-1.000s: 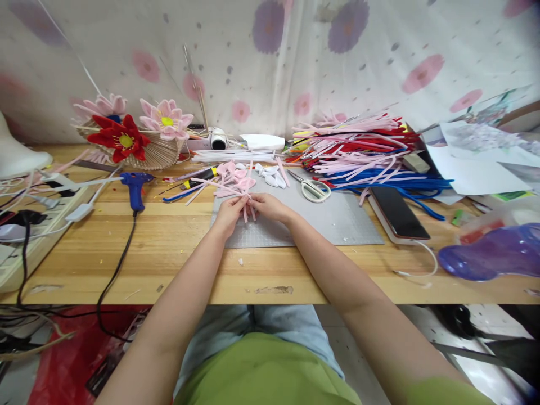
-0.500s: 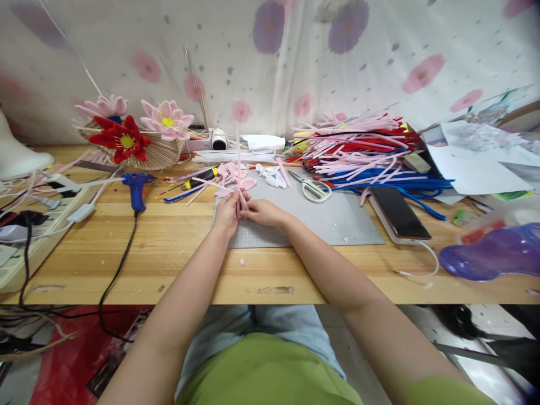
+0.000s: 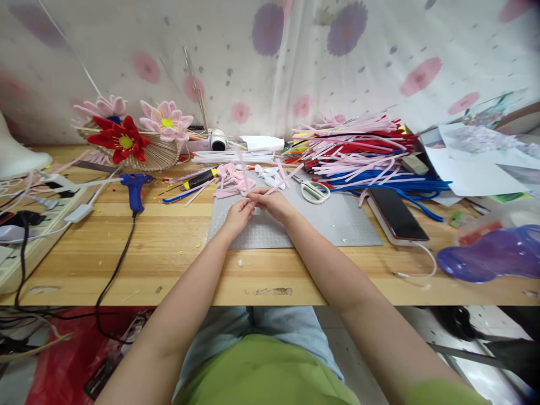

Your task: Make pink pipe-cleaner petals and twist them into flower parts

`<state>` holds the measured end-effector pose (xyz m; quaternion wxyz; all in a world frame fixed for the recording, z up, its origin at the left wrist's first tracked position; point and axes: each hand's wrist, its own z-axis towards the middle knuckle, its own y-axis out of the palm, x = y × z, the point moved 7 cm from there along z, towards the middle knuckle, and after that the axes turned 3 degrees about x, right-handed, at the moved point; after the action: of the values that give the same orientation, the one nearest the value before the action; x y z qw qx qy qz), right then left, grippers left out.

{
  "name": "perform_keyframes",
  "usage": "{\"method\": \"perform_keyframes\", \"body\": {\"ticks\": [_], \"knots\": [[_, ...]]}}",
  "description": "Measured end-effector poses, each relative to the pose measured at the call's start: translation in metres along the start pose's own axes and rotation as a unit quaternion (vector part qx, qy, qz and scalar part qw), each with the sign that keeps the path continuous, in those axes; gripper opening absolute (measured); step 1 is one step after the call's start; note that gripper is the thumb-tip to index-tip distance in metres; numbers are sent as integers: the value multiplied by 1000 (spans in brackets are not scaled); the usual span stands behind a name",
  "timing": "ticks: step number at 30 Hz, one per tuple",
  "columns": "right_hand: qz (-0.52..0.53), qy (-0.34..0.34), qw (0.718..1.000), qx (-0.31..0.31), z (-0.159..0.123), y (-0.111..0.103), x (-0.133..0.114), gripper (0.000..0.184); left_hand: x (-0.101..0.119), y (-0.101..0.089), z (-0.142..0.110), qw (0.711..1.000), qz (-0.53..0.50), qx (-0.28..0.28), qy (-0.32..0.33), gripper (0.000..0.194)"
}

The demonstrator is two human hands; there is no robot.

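Above the grey cutting mat (image 3: 329, 228), my left hand (image 3: 239, 217) and my right hand (image 3: 275, 205) meet at the fingertips. Both are closed in a pinch on pink pipe cleaners (image 3: 292, 178); one strand stands up blurred, another slants right past my right hand. Their crossing point is hidden by my fingers. Just beyond lie pink looped pipe-cleaner petals (image 3: 232, 179) and white looped pieces (image 3: 272, 175). To the right of my right hand, white-handled scissors (image 3: 315, 192) rest on the mat.
A blue glue gun (image 3: 135, 191) and a power strip (image 3: 46, 225) are at the left. Behind them sit finished pipe-cleaner flowers (image 3: 125, 142). Bundled pipe cleaners (image 3: 358, 149), a phone (image 3: 399, 214) and a purple plastic item (image 3: 489, 253) occupy the right. A yellow-black cutter (image 3: 199, 179) lies left of the petals.
My hands have turned and shifted slightly right, fingertips now meeting. The pink strands have swung round, one now pointing right. The petals behind show more fully.
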<state>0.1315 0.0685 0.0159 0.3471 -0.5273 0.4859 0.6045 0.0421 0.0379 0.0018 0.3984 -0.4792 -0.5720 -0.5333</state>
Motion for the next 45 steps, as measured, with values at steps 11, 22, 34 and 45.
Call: {"method": "perform_keyframes", "body": {"ticks": [11,22,34,45], "knots": [[140,-14,986,89,1,-10,-9,24,4,14,-14,988,-109,-45,-102,22],[149,6,986,76,0,-9,-8,22,9,16,-14,991,-98,-75,-58,24],[118,27,991,48,-4,11,-3,31,10,-24,4,977,-161,136,25,11],[65,54,995,-57,-7,46,13,21,10,-24,6,974,-179,132,51,15]]}}
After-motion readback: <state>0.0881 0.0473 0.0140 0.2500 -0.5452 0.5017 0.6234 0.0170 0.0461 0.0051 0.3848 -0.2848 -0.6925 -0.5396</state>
